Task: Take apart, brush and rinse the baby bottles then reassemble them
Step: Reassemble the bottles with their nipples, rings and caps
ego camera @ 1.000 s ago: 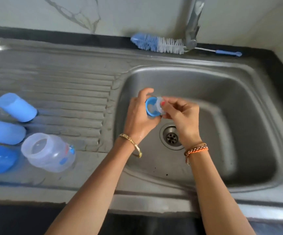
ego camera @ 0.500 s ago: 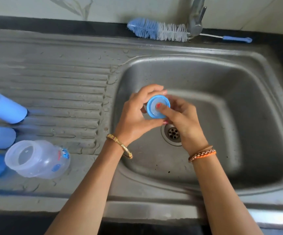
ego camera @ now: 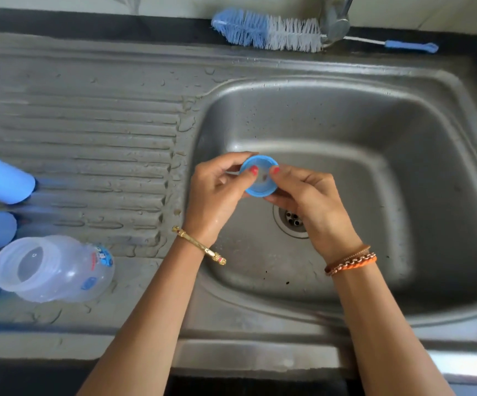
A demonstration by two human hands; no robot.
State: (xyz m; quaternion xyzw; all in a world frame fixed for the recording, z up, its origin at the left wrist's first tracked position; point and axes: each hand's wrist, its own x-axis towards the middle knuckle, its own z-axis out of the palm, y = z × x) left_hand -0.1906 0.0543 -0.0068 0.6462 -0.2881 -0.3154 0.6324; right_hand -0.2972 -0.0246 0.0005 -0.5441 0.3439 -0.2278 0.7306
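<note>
While both thumbs now press into its open underside, the blue collar ring (ego camera: 260, 177) stays pinched between the left hand (ego camera: 217, 192) and right hand (ego camera: 308, 201) over the sink (ego camera: 403, 172), turned further toward the camera.

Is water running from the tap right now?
No, no stream falls from the tap into the sink below it.
</note>
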